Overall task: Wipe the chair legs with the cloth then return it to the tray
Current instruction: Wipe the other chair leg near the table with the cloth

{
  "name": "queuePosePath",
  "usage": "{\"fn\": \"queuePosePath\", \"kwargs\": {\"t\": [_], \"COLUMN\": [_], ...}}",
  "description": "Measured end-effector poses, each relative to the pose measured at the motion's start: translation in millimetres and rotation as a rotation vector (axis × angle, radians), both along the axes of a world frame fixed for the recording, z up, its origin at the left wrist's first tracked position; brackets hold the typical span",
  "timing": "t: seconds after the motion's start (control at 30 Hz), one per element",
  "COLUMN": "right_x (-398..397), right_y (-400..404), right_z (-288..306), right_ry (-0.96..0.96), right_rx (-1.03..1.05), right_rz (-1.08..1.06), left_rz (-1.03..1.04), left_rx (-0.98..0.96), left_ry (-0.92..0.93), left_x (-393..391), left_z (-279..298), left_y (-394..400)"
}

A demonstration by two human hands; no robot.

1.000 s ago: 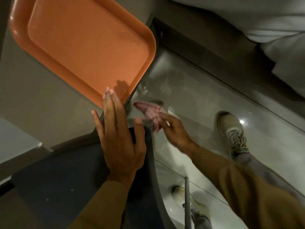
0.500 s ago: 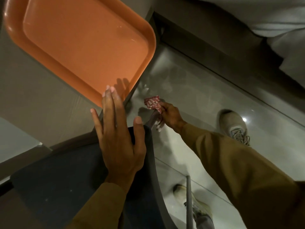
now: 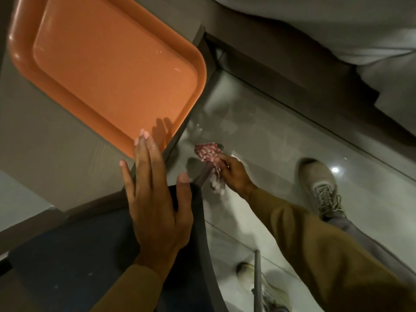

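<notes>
- My left hand (image 3: pixel 155 206) lies flat, fingers spread, on the chair seat (image 3: pixel 67 262).
- My right hand (image 3: pixel 234 174) clamps the striped cloth (image 3: pixel 208 154) around a chair leg (image 3: pixel 203 174).
- The orange tray (image 3: pixel 108 70) sits bare.

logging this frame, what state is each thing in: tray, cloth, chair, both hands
tray: empty, flat on the table.
cloth: bunched around a chair leg, off the tray.
chair: upright beside the table, seat bare.
chair leg: cloth wrapped round it.
left hand: open, flat on the seat's edge.
right hand: grip closed on the cloth.
</notes>
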State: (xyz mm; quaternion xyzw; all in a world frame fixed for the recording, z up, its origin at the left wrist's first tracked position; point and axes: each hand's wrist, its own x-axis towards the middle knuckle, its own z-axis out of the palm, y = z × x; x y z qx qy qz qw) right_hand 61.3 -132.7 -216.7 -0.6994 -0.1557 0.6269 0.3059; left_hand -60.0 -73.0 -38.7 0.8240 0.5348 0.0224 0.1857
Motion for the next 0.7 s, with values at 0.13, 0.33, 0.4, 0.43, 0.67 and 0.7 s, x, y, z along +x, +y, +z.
{"fn": "queuePosePath", "kwargs": {"t": [0.13,0.33,0.4,0.43,0.67,0.7], "right_x": [0,-14,-24,-29,-11,-10], "right_y": [16,-26,-33,-34,4,14], "right_z": [-17,93,113,111,8,-2], "right_ry": [0.079,0.213,0.269,0.255,0.126,0.125], "right_rx": [-0.108,0.221,0.298,0.294,-0.117,-0.166], "right_rz": [-0.176,-0.225,-0.25,-0.266,-0.334,-0.379], "left_rz": [0.0,0.003,0.004,0.005,0.021,0.02], "left_rx": [0.004,0.001,0.001,0.001,0.004,0.011], "left_ry": [-0.025,-0.003,0.013,0.013,-0.012,-0.022], "left_x": [-2,1,0,-1,1,-1], "left_z": [-2,0,0,1,0,-1], "left_y": [0,-1,0,0,-1,-2]}}
